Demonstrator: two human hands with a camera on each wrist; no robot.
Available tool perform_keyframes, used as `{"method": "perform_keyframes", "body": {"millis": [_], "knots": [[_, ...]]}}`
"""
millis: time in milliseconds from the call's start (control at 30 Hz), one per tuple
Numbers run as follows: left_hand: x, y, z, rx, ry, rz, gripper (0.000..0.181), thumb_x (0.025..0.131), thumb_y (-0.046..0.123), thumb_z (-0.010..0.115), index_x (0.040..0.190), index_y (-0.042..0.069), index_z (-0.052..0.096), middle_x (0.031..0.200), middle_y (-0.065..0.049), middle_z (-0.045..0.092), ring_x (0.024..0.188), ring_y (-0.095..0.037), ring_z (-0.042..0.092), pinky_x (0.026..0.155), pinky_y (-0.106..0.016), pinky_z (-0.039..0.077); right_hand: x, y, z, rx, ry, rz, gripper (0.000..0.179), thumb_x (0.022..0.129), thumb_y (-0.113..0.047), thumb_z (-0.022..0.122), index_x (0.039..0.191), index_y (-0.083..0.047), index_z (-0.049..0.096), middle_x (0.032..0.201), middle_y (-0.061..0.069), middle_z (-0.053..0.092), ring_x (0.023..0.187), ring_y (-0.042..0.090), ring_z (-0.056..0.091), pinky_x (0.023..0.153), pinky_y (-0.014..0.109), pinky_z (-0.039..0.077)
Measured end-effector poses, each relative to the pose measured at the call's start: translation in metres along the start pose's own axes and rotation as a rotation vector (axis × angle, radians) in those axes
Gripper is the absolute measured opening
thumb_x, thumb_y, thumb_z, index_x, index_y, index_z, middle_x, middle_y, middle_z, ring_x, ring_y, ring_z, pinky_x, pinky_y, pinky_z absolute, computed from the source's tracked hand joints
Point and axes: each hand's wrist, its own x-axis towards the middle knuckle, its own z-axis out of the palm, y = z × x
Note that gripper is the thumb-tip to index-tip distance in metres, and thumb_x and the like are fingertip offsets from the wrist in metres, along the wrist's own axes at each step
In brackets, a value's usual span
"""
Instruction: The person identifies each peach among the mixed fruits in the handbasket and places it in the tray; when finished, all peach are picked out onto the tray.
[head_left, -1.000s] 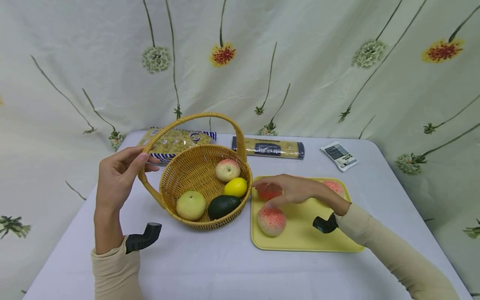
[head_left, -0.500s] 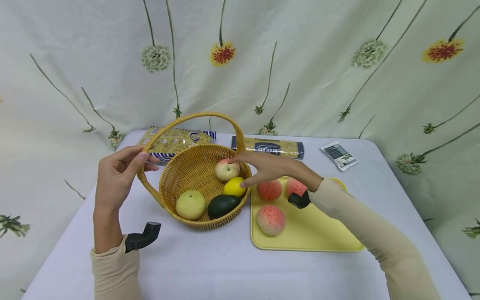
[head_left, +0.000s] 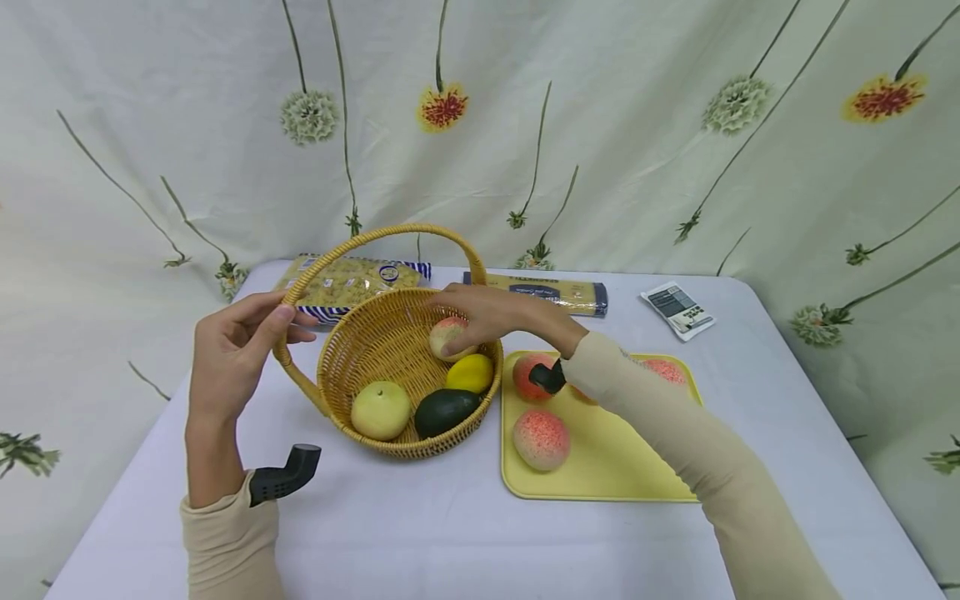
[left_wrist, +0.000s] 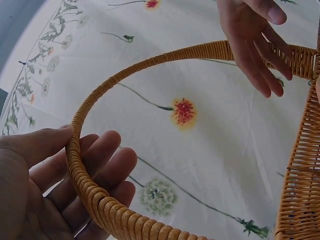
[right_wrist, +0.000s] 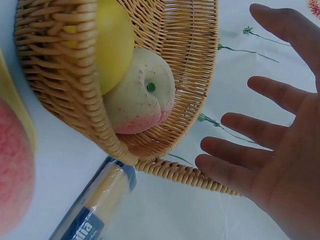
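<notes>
My left hand [head_left: 232, 358] holds the handle [left_wrist: 95, 195] of a wicker basket [head_left: 390, 346], thumb on one side and fingers curled round the other. Spread fingers and an apart thumb show on my right hand [head_left: 498, 315], which hovers over the basket's right side with nothing in it. Beneath it lies a pale peach with a pink blush [right_wrist: 145, 95], partly covered by that hand in the head view. Also in the basket are a lemon [head_left: 470, 373], an avocado [head_left: 447, 413] and a round yellow-green fruit [head_left: 381, 411].
Right of the basket, a yellow tray [head_left: 607, 467] bears several pink peaches [head_left: 542, 439], some partly behind the right forearm. Behind stand a pasta bag [head_left: 352, 279], a spaghetti pack [head_left: 577, 296] and a white packet [head_left: 678, 310]. A floral cloth [head_left: 630, 167] hangs at the back.
The right hand has moved left from above the tray peaches to above the basket, its fingers spread. My left hand and the basket have stayed in place.
</notes>
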Motion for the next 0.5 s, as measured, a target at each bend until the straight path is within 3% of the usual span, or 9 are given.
{"method": "perform_keyframes", "body": {"millis": [233,500], "knots": [[0.000,0.000,0.000,-0.005,-0.002,0.003,0.021,0.094,-0.003,0.055,0.111,-0.005,0.066,0.085,-0.001,0.073,0.068,-0.011,0.070,0.063,-0.016,0.054,0.022,-0.002,0.000,0.009,-0.041,0.052,0.071,0.090,-0.036,0.064,0.150,-0.017,0.030,0.152,0.011,0.032,0.137,0.026,0.036,0.109,0.041,0.035],[0.000,0.000,-0.001,-0.007,-0.003,0.004,0.021,0.093,-0.004,0.055,0.111,-0.004,0.066,0.085,0.000,0.073,0.068,-0.011,0.070,0.063,-0.016,0.054,0.038,-0.004,0.005,-0.018,-0.078,0.095,0.072,0.090,-0.035,0.066,0.150,-0.016,0.030,0.152,0.009,0.034,0.139,0.024,0.034,0.111,0.039,0.033]]}}
